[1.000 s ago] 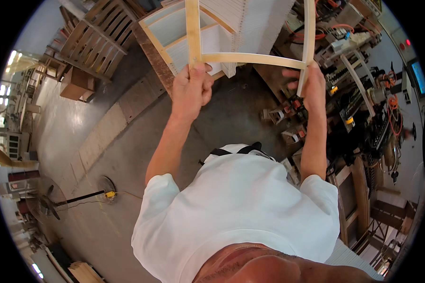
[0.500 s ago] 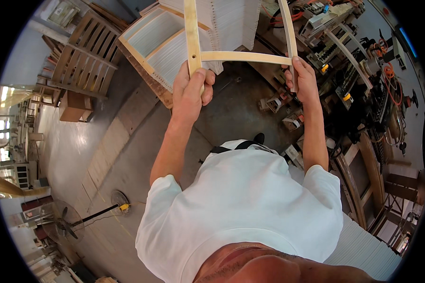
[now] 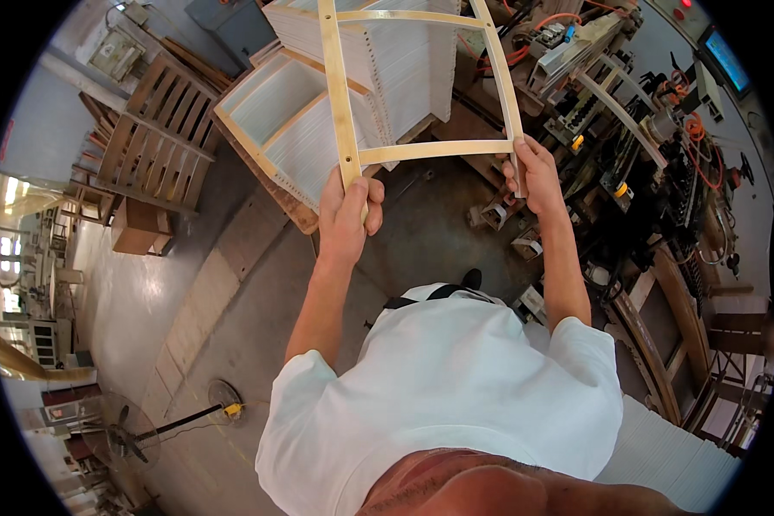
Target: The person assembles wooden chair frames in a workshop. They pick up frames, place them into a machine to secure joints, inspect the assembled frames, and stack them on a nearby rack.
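A pale wooden frame (image 3: 339, 95) is held up in front of me, made of two long rails joined by crosspieces. Small dark holes show on the left rail. My left hand (image 3: 346, 211) is closed round the lower end of that rail. The near end of the other rail is gripped by my right hand (image 3: 537, 174), just below the lower crosspiece (image 3: 434, 150). The frame's far end runs out of the picture at the top. Behind it stands a stack of white slatted pieces with wooden edges (image 3: 297, 99).
Machinery with orange hoses (image 3: 662, 129) and a lit screen (image 3: 725, 62) fills the right side. Slatted wooden racks (image 3: 153, 129) lean at the far left above a brown box (image 3: 140, 227). A standing fan (image 3: 122, 434) is at the lower left. White boards (image 3: 671, 456) lie beside me at the lower right.
Both hands have come nearer with the frame, so it sits lower in the picture and its upper crosspiece now shows. The grip of each hand looks the same.
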Available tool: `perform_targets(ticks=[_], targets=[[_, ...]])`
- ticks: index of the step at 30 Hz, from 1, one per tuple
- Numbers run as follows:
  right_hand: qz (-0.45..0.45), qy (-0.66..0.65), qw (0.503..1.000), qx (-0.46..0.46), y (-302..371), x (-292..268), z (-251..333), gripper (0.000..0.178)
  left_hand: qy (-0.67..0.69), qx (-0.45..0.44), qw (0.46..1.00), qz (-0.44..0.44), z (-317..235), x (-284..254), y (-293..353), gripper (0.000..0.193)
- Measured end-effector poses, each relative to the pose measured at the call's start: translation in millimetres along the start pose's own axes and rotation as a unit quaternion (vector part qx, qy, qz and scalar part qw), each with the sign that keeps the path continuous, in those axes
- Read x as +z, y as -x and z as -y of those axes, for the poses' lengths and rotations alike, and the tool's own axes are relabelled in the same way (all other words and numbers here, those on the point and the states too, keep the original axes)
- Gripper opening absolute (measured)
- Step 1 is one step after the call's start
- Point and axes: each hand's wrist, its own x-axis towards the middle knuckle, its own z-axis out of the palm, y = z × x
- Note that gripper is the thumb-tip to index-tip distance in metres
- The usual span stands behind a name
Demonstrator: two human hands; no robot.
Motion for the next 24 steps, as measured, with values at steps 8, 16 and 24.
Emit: perform_targets(ticks=[8,16,24], targets=[[0.021,0.007,1.000,-0.006,-6.9,-10.8,-6.8,0.028,-0.006,0.012,1.000,0.005,8.1,-1.0,-2.1,0.017],[0.027,-0.003,1.000,-0.003,-6.9,-14.5,-10.0,0.031,-0.033,0.010,0.999,-0.005,7.0,2.8,1.3,0.019],[0.049,-0.020,0.999,0.010,-8.7,-16.4,-16.7,0.035,-0.031,0.024,0.999,-0.004,-0.5,9.0,7.6,0.022]])
